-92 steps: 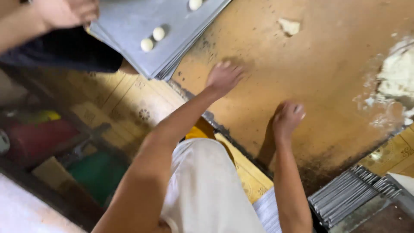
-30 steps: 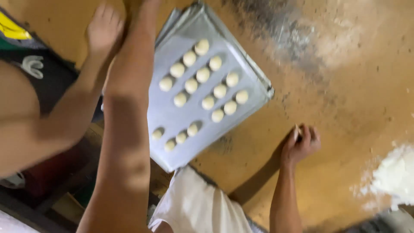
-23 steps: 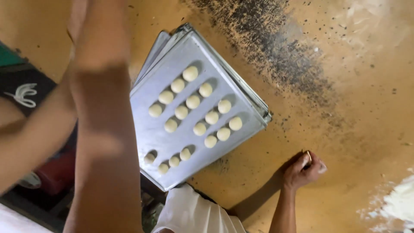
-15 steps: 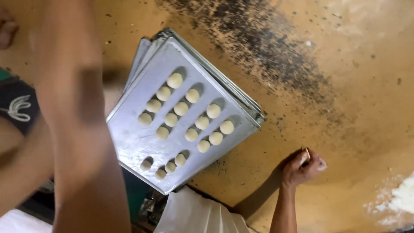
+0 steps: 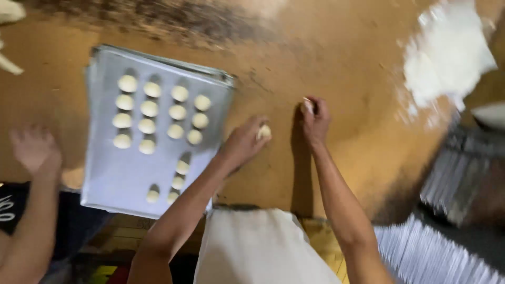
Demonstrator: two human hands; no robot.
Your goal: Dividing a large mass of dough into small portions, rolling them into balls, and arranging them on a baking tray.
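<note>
My left hand (image 5: 243,143) rests on the brown work table (image 5: 342,58) just right of a grey baking tray (image 5: 121,179), its fingers closed on a small pale dough ball (image 5: 264,131). My right hand (image 5: 314,120) is a short way to the right, fingers curled around a small piece of dough (image 5: 308,104) at its tip. Several round dough balls (image 5: 150,109) lie in rows on the tray, with a few smaller ones near its front edge.
Another person's hand (image 5: 32,150) hovers left of the tray, above a dark garment. A heap of white flour (image 5: 447,58) lies at the far right of the table. A stack of metal trays (image 5: 447,210) sits at the lower right. A white apron (image 5: 258,247) hangs below.
My left arm came down from above the tray to the table beside my right hand and now holds a dough ball. The view swung, so the tray sits further left.
</note>
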